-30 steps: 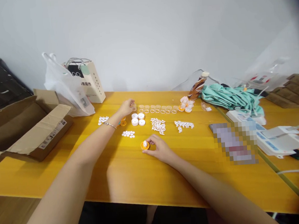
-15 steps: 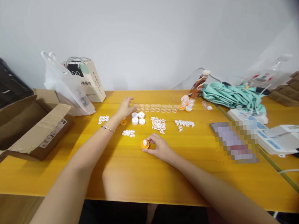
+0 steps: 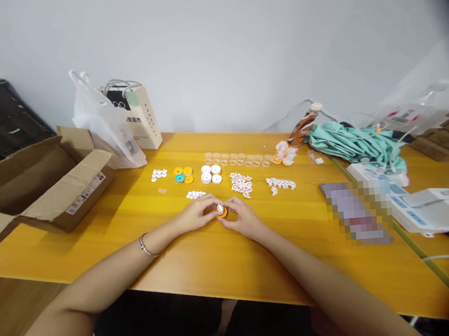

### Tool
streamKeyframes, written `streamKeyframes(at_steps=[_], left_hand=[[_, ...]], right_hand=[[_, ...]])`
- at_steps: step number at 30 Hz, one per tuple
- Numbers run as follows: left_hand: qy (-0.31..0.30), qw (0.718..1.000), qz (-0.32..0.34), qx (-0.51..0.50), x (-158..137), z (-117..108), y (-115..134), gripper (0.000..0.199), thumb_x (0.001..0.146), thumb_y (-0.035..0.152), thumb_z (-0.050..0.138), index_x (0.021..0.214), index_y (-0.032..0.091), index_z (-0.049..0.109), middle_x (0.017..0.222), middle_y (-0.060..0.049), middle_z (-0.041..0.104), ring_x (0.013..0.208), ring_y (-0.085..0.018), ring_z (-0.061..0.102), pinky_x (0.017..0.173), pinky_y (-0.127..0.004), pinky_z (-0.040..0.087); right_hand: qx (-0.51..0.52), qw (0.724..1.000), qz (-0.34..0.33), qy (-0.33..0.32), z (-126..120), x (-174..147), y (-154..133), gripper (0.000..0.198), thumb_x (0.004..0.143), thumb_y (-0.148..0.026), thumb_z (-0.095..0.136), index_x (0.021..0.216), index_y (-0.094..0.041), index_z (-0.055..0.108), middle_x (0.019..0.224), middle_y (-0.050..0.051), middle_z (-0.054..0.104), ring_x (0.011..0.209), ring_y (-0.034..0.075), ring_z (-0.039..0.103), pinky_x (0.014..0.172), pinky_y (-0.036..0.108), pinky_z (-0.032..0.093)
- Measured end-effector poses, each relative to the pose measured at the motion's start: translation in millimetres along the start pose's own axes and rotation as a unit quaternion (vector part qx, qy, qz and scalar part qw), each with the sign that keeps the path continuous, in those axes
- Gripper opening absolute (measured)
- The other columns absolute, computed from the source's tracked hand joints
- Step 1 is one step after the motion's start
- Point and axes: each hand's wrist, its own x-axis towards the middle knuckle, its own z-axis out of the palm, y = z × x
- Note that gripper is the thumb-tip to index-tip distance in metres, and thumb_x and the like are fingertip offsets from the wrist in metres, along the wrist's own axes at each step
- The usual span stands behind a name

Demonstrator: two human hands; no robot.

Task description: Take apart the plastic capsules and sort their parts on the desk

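Note:
Close to the front of the table, both hands meet around a small round orange base with a white piece on top (image 3: pixel 222 213). My right hand (image 3: pixel 247 219) pinches it from the right. From the left, the fingers of my left hand (image 3: pixel 196 213) close in on the same piece; whether they hold a clear part over it cannot be made out. Just beyond my left hand lie small white discs (image 3: pixel 195 194). White caps (image 3: pixel 211 174), orange discs (image 3: pixel 188 171) with a blue one (image 3: pixel 179 178), and white cut-out parts (image 3: pixel 241 184) sit farther back.
Clear cups (image 3: pixel 232 159) stand in a row at the back. Left are a cardboard box (image 3: pixel 88 186), plastic bag (image 3: pixel 104 125) and paper bag (image 3: pixel 146 117). Right are a bottle (image 3: pixel 302 125), green cloth (image 3: pixel 347 143), blurred phone-like slab (image 3: pixel 356 214) and power strip (image 3: pixel 402 200).
My left hand has come back from the near end of the clear cups to the orange-based piece. My right hand stays at that piece. The orange and blue discs are uncovered.

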Motion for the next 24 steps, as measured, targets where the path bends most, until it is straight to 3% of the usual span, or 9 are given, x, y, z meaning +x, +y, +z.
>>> streamKeyframes(at_steps=[13,19,24], left_hand=[[0.016,1.0,-0.02,-0.002,-1,3,-2,0.018,0.083,0.031,0.055,0.092,0.018,0.061,0.081,-0.004,0.058,0.075,-0.014,0.054,0.07,-0.026,0.044],[0.044,0.991,0.056,0.11,-5,9,-4,0.021,0.088,0.025,0.044,0.095,0.018,0.062,0.079,-0.006,0.057,0.074,-0.015,0.052,0.07,-0.027,0.042],[0.077,0.996,-0.025,0.046,-5,15,-4,0.017,0.085,0.026,0.048,0.086,0.018,0.063,0.076,-0.003,0.059,0.071,-0.014,0.054,0.069,-0.025,0.044]], right_hand=[[0.007,1.0,-0.004,-0.006,2,0,6,0.024,0.074,-0.034,0.065,0.095,-0.023,0.064,0.082,0.003,0.053,0.079,0.017,0.051,0.073,0.031,0.043],[-0.013,1.0,-0.005,-0.022,3,0,3,0.016,0.077,-0.036,0.062,0.085,-0.022,0.065,0.076,0.002,0.051,0.079,0.017,0.05,0.073,0.031,0.042],[-0.015,0.999,0.0,-0.034,0,2,-1,0.013,0.077,-0.031,0.062,0.086,-0.022,0.064,0.074,0.001,0.05,0.077,0.017,0.05,0.071,0.029,0.041]])
